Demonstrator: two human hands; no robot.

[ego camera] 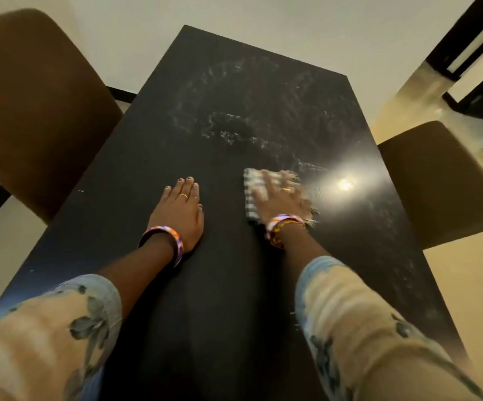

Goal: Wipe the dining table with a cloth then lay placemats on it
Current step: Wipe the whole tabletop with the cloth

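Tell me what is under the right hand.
A checked cloth lies flat under the right hand on the dark table. The hand hides the cloth's middle, and the cloth hides the tabletop beneath.

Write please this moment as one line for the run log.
stage: wiping | right hand: pressing checked cloth flat on dark table, blurred | left hand: flat on table, fingers straight | smears: far half | placemats: none visible

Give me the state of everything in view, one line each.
Dining table: dark top, wet streaks and smears across the far half, no placemats on it.
Cloth: checked, spread flat on the table under the right hand, blurred.
Right hand: fingers spread, pressing on the cloth.
Left hand: flat on the bare tabletop, holding nothing.
Left chair: beside the table.
Right chair: beside the table.
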